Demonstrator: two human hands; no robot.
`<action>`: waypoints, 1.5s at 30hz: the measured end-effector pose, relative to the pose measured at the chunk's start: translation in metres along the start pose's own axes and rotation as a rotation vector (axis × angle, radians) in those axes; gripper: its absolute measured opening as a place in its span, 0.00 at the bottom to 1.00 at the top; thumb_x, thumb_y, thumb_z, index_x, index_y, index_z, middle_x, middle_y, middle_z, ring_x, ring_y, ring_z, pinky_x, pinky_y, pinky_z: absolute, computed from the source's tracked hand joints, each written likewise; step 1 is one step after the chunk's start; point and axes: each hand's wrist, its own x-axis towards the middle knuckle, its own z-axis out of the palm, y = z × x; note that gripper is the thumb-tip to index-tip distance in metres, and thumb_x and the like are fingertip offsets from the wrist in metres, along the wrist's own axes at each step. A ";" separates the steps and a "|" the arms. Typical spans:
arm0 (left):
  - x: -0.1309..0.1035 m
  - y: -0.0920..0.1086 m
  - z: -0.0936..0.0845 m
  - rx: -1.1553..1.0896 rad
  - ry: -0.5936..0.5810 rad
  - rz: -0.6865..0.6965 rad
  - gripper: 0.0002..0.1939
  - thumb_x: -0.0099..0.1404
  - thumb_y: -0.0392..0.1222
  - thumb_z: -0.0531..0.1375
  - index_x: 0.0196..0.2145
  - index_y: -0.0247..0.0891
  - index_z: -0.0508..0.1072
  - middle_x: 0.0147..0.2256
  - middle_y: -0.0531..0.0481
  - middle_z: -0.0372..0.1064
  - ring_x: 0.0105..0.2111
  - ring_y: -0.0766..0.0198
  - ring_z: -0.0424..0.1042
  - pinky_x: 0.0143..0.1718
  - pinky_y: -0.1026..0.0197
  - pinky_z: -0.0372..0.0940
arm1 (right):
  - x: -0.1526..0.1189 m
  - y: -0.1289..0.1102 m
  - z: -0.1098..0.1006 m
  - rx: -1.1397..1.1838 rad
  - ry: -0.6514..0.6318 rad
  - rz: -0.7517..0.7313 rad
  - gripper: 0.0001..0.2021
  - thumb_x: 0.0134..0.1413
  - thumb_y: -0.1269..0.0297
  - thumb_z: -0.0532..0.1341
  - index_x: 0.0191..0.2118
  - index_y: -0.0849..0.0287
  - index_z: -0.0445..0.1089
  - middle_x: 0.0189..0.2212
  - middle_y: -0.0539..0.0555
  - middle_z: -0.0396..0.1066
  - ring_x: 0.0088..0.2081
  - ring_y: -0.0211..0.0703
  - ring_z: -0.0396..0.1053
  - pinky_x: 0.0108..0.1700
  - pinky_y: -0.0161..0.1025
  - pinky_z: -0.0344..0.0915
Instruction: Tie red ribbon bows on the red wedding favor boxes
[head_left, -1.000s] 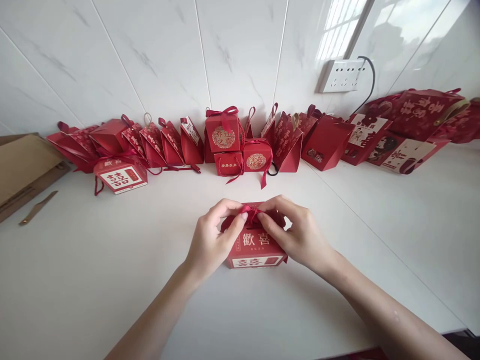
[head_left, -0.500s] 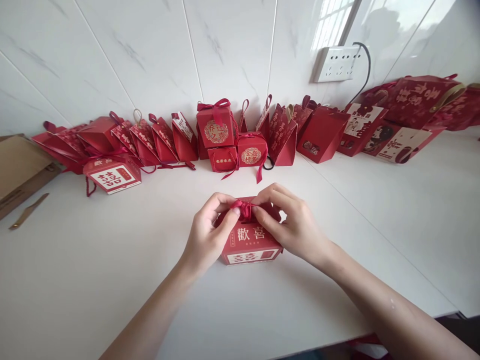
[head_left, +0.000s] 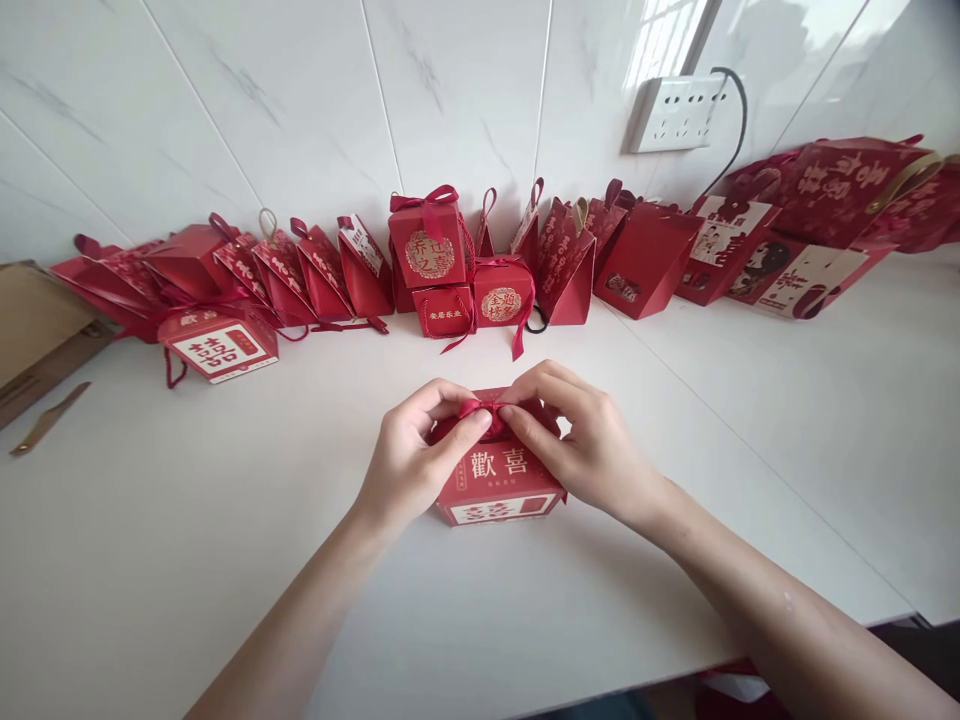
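In the middle of the white table stands a red gift box (head_left: 501,478) with white Chinese characters on its sloping front. A dark red satin ribbon (head_left: 493,426) is gathered in a knot or bow on its top. My left hand (head_left: 426,450) pinches the ribbon's left side between thumb and fingers. From the other side, my right hand (head_left: 581,435) pinches it too, with the two thumb tips close together. Fingers and thumbs cover part of the ribbon, so its exact shape is hard to make out.
A row of red gift boxes (head_left: 645,265) lines the tiled wall, with a stack of small ribboned boxes (head_left: 426,250) mid-row. Left are another red box (head_left: 221,350), a brown strap (head_left: 51,418) and a cardboard box (head_left: 45,320). A socket strip (head_left: 679,115) hangs on the wall.
My thumbs have moved closer together over the ribbon knot, and the ribbon looks flatter and more covered. The view has shifted slightly; the box stays in place.
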 end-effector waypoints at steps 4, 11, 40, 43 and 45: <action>0.001 0.003 0.001 -0.069 -0.020 -0.021 0.07 0.58 0.44 0.61 0.28 0.40 0.67 0.25 0.55 0.70 0.24 0.68 0.68 0.23 0.68 0.63 | 0.000 0.001 0.000 -0.009 -0.015 -0.007 0.06 0.59 0.72 0.55 0.34 0.59 0.69 0.32 0.51 0.68 0.32 0.36 0.66 0.36 0.36 0.65; 0.000 0.001 0.001 -0.088 -0.024 -0.044 0.09 0.60 0.46 0.61 0.28 0.39 0.68 0.26 0.54 0.70 0.25 0.68 0.69 0.25 0.68 0.64 | -0.001 0.003 0.001 0.059 0.013 -0.003 0.06 0.57 0.73 0.56 0.39 0.57 0.64 0.35 0.51 0.67 0.34 0.37 0.67 0.34 0.35 0.67; -0.009 0.008 -0.002 0.118 0.010 0.077 0.09 0.64 0.45 0.58 0.29 0.39 0.68 0.35 0.52 0.70 0.38 0.64 0.68 0.37 0.63 0.63 | 0.002 0.006 -0.011 -0.013 -0.035 -0.273 0.08 0.57 0.79 0.58 0.33 0.59 0.70 0.33 0.52 0.67 0.35 0.35 0.68 0.38 0.34 0.69; -0.011 0.014 -0.008 0.331 0.039 0.180 0.07 0.64 0.43 0.57 0.29 0.40 0.68 0.35 0.53 0.69 0.39 0.64 0.67 0.42 0.63 0.61 | 0.003 0.008 -0.014 -0.006 -0.060 -0.245 0.08 0.59 0.78 0.56 0.34 0.59 0.69 0.35 0.53 0.66 0.37 0.36 0.67 0.40 0.35 0.68; -0.014 0.017 -0.013 0.417 0.052 0.190 0.07 0.64 0.42 0.57 0.28 0.40 0.67 0.31 0.54 0.66 0.33 0.67 0.66 0.36 0.64 0.61 | 0.003 0.010 -0.017 -0.010 -0.100 -0.243 0.09 0.59 0.78 0.55 0.35 0.59 0.68 0.36 0.53 0.65 0.38 0.37 0.66 0.41 0.36 0.67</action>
